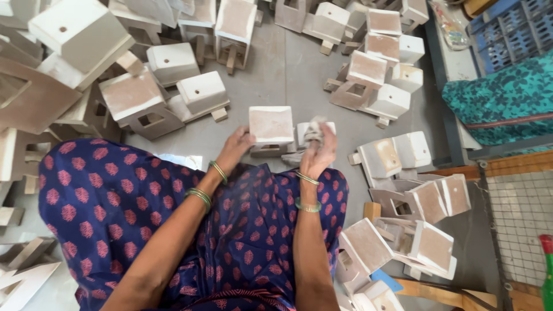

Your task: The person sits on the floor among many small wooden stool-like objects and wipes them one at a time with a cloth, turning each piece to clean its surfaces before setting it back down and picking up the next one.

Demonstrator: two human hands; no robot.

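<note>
The square white ceramic block with a dusty pink top face (271, 126) is steadied on the grey floor (288, 69), just ahead of the knees, by the left hand (235, 148), whose fingers are curled against its near left edge. A crumpled pale rag (313, 130) is pinched in the closed right hand (320, 154), raised just right of the block. The step looks like wiping; next, the rag would need pressing flat onto the top face. No labels or signs are seen. Matching white blocks (196, 92) are heaped all around both hands, and a blue plastic crate (512, 31) is left far off right.
</note>
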